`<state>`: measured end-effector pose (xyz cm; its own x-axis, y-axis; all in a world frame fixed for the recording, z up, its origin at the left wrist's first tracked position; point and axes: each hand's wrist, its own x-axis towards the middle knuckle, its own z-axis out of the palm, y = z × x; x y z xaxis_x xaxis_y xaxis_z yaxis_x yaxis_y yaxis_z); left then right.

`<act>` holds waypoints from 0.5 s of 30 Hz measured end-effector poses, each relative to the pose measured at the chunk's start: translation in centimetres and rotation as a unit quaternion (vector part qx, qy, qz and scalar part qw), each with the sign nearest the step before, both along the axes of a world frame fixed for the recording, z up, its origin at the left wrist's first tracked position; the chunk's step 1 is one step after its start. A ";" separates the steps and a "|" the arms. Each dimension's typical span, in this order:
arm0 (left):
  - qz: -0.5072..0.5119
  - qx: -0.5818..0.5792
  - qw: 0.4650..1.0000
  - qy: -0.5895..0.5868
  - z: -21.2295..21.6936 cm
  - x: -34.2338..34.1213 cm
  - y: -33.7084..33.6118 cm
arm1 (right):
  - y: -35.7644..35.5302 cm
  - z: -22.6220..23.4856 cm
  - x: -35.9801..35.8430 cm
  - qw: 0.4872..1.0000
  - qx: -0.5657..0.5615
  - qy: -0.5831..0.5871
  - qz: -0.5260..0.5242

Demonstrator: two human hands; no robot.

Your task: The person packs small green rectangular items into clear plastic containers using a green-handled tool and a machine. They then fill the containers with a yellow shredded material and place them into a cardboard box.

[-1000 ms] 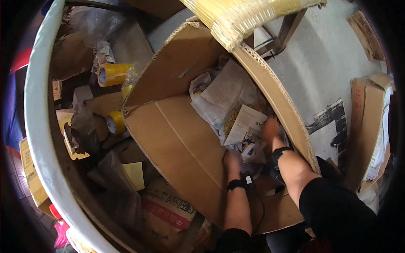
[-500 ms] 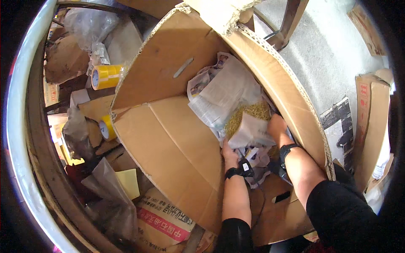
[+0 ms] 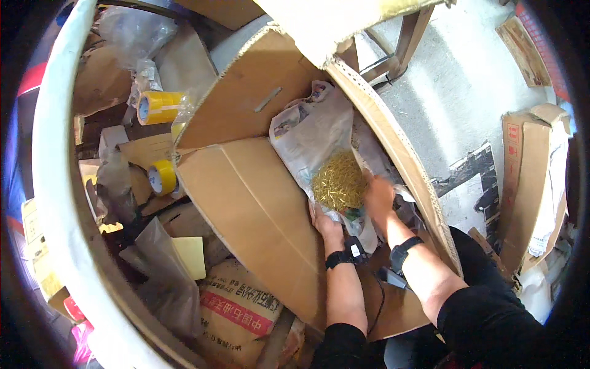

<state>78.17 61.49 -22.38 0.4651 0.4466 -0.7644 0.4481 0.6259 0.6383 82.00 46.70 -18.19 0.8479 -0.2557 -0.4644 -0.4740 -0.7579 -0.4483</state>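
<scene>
A round heap of thin golden metal pieces (image 3: 338,181), like small nails or screws, lies in an opened white plastic bag (image 3: 301,138) deep inside a large cardboard box (image 3: 246,209). At the near left edge of the bag is my left hand (image 3: 327,226), its fingers closed on the bag's rim and partly hidden. My right hand (image 3: 378,195) is at the heap's right side, fingers bent and closed on the bag's edge there. Both wrists wear black straps, and a small black device (image 3: 354,248) sits by the left wrist.
Rolls of yellow tape (image 3: 161,107), grey plastic sheeting (image 3: 163,277) and a printed brown sack (image 3: 239,313) lie left of the box. A pale curved rim (image 3: 64,184) runs down the far left. Another tall carton (image 3: 522,184) stands on the right.
A white flap that covered the near part of the heap is folded away, so more golden pieces show. My right hand has moved left and my left hand slightly left.
</scene>
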 end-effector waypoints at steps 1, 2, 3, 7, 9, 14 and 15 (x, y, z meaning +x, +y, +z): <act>0.010 -0.015 1.000 0.007 1.4 -0.1 -0.5 | 0.1 1.1 0.0 1.000 0.011 -0.003 -0.008; 0.023 -0.018 1.000 -0.002 -0.2 -1.7 1.2 | 0.6 3.2 0.5 0.999 0.024 0.015 0.016; 0.039 -0.012 0.999 -0.014 -0.4 -2.8 1.4 | 0.7 5.2 0.7 0.999 0.033 0.009 0.034; -0.099 0.159 0.982 -0.004 4.8 -4.7 -0.2 | 0.6 9.7 -0.9 0.994 0.024 -0.037 0.104; -0.230 0.277 0.932 0.030 8.4 -5.4 -0.4 | 0.7 11.8 -1.9 0.987 0.068 -0.058 0.133; -0.366 0.453 0.811 0.052 13.9 -5.2 0.5 | 1.2 17.0 -2.8 0.975 0.126 -0.090 0.157; -0.298 0.386 0.872 0.055 15.2 -4.6 0.4 | 1.1 18.0 -2.8 0.972 0.141 -0.094 0.163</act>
<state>73.52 61.87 -7.22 0.7335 0.5509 -0.3981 0.6313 -0.3351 0.6995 79.21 47.80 -0.14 0.9388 0.1561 -0.3070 -0.1196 -0.6880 -0.7158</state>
